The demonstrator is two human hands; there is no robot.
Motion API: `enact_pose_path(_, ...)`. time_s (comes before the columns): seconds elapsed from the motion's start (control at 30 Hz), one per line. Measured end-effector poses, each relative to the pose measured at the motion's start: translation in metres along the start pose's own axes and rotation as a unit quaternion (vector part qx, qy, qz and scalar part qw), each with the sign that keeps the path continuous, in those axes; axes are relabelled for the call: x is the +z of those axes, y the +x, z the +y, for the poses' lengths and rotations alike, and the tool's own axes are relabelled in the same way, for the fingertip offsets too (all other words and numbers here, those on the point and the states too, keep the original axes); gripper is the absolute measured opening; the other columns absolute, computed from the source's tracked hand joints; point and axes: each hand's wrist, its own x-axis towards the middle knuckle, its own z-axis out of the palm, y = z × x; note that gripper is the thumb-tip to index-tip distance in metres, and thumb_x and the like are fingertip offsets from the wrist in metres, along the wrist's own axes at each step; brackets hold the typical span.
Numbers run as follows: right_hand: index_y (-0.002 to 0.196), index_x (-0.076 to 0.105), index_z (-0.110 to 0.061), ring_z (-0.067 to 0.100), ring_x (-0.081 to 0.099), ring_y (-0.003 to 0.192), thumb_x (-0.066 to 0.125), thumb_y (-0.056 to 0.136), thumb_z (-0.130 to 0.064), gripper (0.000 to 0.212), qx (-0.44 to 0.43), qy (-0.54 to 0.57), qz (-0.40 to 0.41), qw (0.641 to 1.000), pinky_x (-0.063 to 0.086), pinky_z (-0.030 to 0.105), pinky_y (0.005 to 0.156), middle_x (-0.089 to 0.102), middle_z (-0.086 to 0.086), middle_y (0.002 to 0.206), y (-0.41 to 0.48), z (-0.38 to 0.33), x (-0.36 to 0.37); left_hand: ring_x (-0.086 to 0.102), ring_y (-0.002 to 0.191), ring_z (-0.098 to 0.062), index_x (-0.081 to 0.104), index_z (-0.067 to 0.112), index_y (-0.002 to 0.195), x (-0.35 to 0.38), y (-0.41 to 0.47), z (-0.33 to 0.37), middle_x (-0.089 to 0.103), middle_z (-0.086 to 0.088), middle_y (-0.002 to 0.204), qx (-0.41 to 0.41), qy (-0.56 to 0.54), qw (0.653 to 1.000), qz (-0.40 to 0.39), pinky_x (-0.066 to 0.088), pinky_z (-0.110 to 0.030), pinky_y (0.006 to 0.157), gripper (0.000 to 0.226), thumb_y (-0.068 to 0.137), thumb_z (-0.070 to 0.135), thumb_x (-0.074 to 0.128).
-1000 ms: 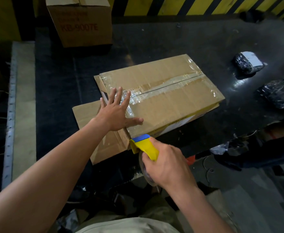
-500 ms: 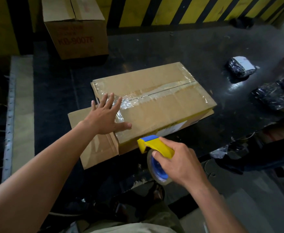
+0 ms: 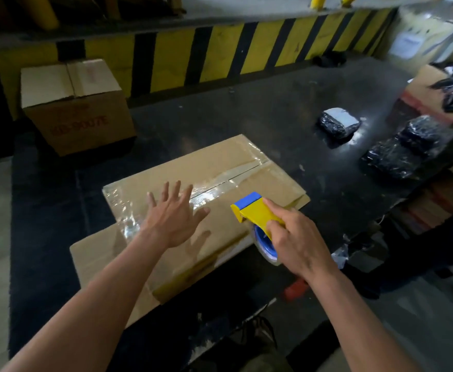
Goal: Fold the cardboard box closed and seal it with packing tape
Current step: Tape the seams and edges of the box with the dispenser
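Note:
A flat brown cardboard box (image 3: 220, 167) lies on the black table (image 3: 247, 114), its top flaps folded down. Clear tape runs along the centre seam and over the left end. My left hand (image 3: 175, 214) hovers with fingers spread just above the box's near left part, casting a shadow on it. My right hand (image 3: 293, 238) grips a yellow and blue tape dispenser (image 3: 255, 213) at the box's near right edge. The blue tape roll hangs below the handle. A loose cardboard sheet (image 3: 96, 253) sticks out from under the box at the near left.
A taller closed carton (image 3: 77, 108) with red print stands at the back left. Black plastic-wrapped parcels (image 3: 338, 124) (image 3: 408, 149) lie on the right of the table. A yellow and black striped barrier (image 3: 220, 49) runs along the back. More boxes (image 3: 429, 95) sit at the far right.
My left hand has lifted off the box's left end and moved right. My right hand brought the dispenser up from the box's near side to its top near edge. The camera tilted up.

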Motion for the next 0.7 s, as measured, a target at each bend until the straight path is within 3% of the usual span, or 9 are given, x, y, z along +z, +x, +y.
enact_pose_path(0.1,0.151,0.037,-0.025,0.022,0.052,0.119,0.040,0.092,-0.024,0.059,0.019,-0.038,0.040,0.998,0.042,0.032,0.098,0.057,0.009,0.132,0.029,0.036,-0.028,-0.003,0.158,-0.031,0.013,0.022,0.163,0.004,0.042,0.056,0.005,-0.008,0.172,0.040,-0.016,0.999,0.012,0.004,-0.062,0.124,0.083,0.097,0.072,0.021)
enact_pose_path(0.2,0.154,0.029,-0.025,0.030,0.052,0.114,0.041,0.096,-0.019,0.060,0.058,-0.056,0.053,0.995,0.042,0.036,0.094,0.052,0.013,0.122,0.058,0.077,-0.055,-0.004,0.158,-0.030,0.012,0.022,0.163,0.014,0.082,0.111,0.005,-0.008,0.172,0.058,-0.025,0.998,0.016,0.002,-0.061,0.124,0.080,0.099,0.069,0.022)
enact_pose_path(0.4,0.149,0.040,-0.018,0.032,0.055,0.112,0.067,0.087,-0.045,0.073,0.134,0.016,0.089,0.987,0.042,0.034,0.089,0.060,0.020,0.117,0.126,0.170,-0.096,-0.018,0.155,-0.035,-0.004,0.027,0.163,0.054,0.142,0.181,-0.014,-0.010,0.170,0.022,-0.004,1.000,-0.018,-0.007,-0.070,0.119,0.088,0.093,0.079,0.012)
enact_pose_path(0.5,0.142,0.050,-0.016,0.028,0.059,0.114,0.070,0.084,-0.035,0.064,0.163,0.074,0.070,0.981,0.047,0.036,0.094,0.064,0.013,0.125,0.163,0.211,-0.099,-0.021,0.154,-0.033,-0.011,0.031,0.161,0.071,0.145,0.188,-0.017,-0.010,0.168,-0.011,0.034,0.999,-0.014,-0.012,-0.068,0.119,0.093,0.086,0.086,-0.002)
enact_pose_path(0.6,0.139,0.054,-0.015,0.019,0.059,0.119,0.067,0.082,-0.033,0.061,0.199,0.148,0.050,0.967,0.047,0.037,0.101,0.061,0.003,0.134,0.195,0.244,-0.088,-0.020,0.155,-0.028,-0.008,0.036,0.162,0.073,0.146,0.184,-0.015,-0.008,0.170,-0.023,0.024,0.999,-0.001,-0.012,-0.063,0.121,0.094,0.084,0.088,-0.001)
enact_pose_path(0.7,0.128,0.062,-0.009,0.020,0.063,0.105,0.065,0.088,-0.019,0.041,0.227,0.200,0.014,0.953,0.050,0.027,0.086,0.067,0.008,0.121,0.214,0.272,-0.070,-0.020,0.155,-0.026,-0.008,0.036,0.161,0.070,0.147,0.173,-0.017,-0.005,0.170,-0.027,0.028,0.999,-0.003,-0.010,-0.063,0.122,0.092,0.085,0.088,0.001)
